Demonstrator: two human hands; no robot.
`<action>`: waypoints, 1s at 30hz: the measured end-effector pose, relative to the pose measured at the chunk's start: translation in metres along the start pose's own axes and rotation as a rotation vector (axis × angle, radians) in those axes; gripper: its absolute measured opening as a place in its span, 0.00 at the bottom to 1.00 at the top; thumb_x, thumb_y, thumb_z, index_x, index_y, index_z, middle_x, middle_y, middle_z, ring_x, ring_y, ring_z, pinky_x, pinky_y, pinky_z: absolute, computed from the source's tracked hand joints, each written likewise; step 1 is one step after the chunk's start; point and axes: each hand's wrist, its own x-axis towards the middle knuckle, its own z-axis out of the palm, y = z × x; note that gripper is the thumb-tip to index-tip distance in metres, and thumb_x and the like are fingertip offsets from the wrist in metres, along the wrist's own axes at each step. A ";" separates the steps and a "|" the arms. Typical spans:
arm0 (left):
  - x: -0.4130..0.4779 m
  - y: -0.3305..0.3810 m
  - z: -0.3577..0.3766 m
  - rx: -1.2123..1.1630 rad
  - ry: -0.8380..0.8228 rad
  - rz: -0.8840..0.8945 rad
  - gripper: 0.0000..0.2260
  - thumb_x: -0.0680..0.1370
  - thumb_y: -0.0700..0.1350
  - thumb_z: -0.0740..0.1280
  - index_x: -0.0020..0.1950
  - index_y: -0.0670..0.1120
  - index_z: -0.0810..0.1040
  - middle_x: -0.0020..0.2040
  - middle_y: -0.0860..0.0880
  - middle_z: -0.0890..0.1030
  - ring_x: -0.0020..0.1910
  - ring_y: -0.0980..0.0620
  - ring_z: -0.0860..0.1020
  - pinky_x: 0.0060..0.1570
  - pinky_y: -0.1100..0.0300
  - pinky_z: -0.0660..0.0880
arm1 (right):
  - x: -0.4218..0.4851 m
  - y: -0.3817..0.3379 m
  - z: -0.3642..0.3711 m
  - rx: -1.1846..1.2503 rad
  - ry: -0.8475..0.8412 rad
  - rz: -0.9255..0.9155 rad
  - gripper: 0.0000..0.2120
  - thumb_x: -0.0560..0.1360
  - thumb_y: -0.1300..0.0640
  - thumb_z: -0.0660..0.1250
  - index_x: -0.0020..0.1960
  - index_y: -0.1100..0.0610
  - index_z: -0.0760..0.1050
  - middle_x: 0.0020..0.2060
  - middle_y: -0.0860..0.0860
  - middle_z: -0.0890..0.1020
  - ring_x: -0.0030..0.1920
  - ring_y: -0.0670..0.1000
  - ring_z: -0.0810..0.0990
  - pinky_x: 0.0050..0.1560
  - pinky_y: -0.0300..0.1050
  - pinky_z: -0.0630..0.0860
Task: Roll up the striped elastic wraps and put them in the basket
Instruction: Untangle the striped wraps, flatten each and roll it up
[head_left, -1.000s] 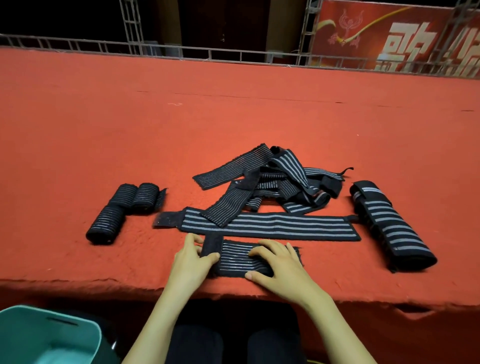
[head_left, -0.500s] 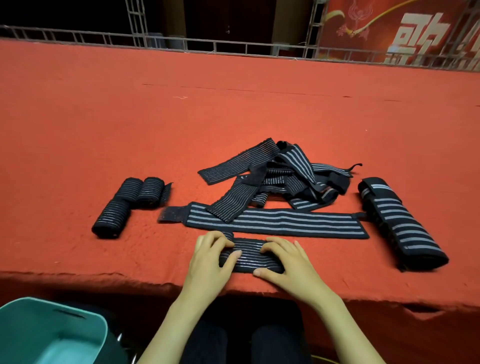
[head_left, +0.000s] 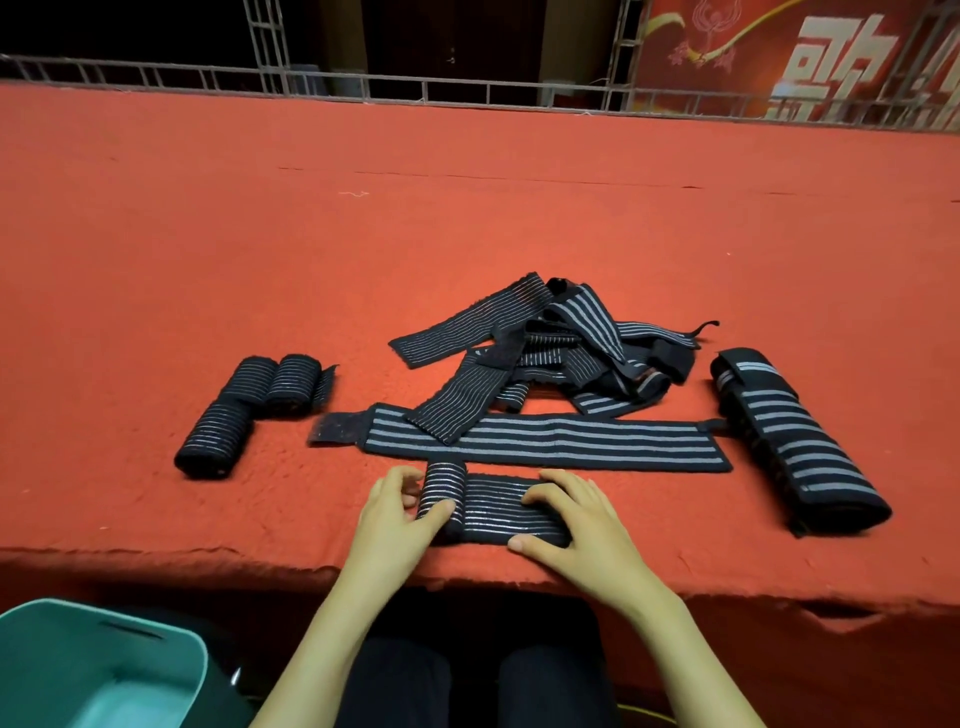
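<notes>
A thin-striped black elastic wrap (head_left: 498, 512) lies near the front edge of the red carpeted surface, its left end wound into a short roll. My left hand (head_left: 392, 519) grips that roll, thumb in front and fingers behind. My right hand (head_left: 576, 525) presses on the flat right part of the same wrap. Behind it lies a long flat wide-striped wrap (head_left: 571, 441), and further back a tangled pile of wraps (head_left: 571, 353). The teal basket (head_left: 171, 654) sits below the surface at the bottom left.
Three small finished rolls (head_left: 249, 405) lie at the left. A big wide-striped roll (head_left: 795, 447) lies at the right. The carpet's frayed front edge (head_left: 727, 597) runs just before my wrists. A metal railing (head_left: 467, 93) bounds the far side.
The roll under my left hand has grown and moved right along the wrap, shortening the flat part. My right hand stays on the flat end.
</notes>
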 end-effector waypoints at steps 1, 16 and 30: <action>0.000 0.000 0.002 0.020 0.005 -0.008 0.15 0.71 0.44 0.74 0.53 0.50 0.72 0.49 0.50 0.76 0.46 0.53 0.75 0.47 0.63 0.69 | 0.000 -0.001 -0.001 0.004 -0.007 0.000 0.29 0.65 0.27 0.58 0.59 0.42 0.72 0.66 0.39 0.65 0.70 0.42 0.61 0.76 0.49 0.49; -0.009 0.029 0.047 0.247 0.002 0.374 0.14 0.68 0.44 0.74 0.52 0.47 0.76 0.51 0.55 0.69 0.52 0.55 0.66 0.55 0.62 0.67 | -0.009 0.019 -0.021 0.006 0.039 0.058 0.28 0.61 0.27 0.63 0.54 0.43 0.72 0.57 0.26 0.63 0.61 0.37 0.65 0.61 0.33 0.58; -0.001 0.032 0.038 -0.004 -0.167 0.183 0.12 0.73 0.41 0.72 0.51 0.53 0.75 0.50 0.55 0.73 0.46 0.62 0.73 0.44 0.72 0.69 | -0.013 0.019 -0.017 0.007 0.085 0.026 0.27 0.64 0.30 0.62 0.55 0.45 0.73 0.59 0.33 0.67 0.62 0.36 0.64 0.65 0.31 0.51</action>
